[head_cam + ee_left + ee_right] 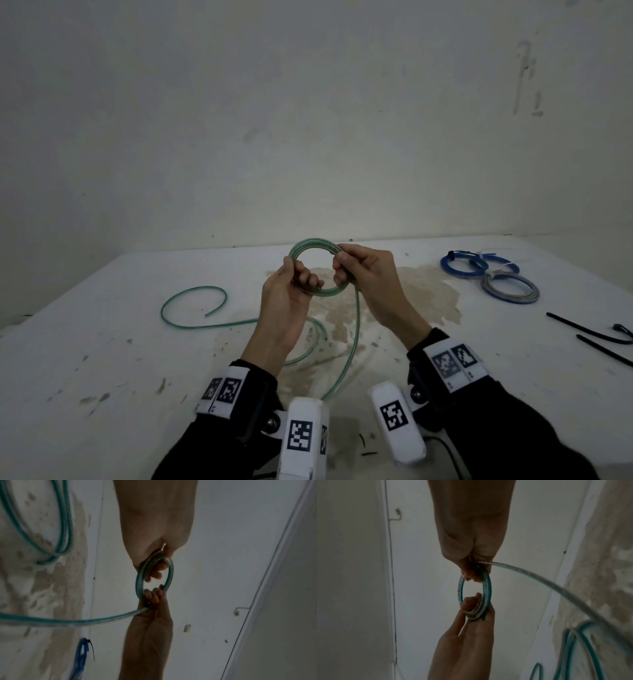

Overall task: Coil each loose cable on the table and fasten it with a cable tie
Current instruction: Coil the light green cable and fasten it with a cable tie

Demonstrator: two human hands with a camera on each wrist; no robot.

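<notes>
Both hands were up over the table point(102, 342) with the green cable point(317, 245) wound into a small ring: left hand point(287, 291) fingers curled round its left side, right hand point(366, 274) pinching the right. Its loose tail trailed across the table, with two tied coils point(489, 274) off to my right.

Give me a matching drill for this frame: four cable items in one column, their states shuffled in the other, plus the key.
Things:
1. green cable
2. blue coils
3. grey coil
4. loose black cable ties

States:
A. lying unused at the table's right edge
B. coiled, on the table just nearer than the blue ones
C. partly coiled in the air, left hand and right hand each gripping one side, tail trailing on the table
D. coiled, lying far right, ties on them

Pairs: 1-C, 2-D, 3-B, 4-A
</notes>
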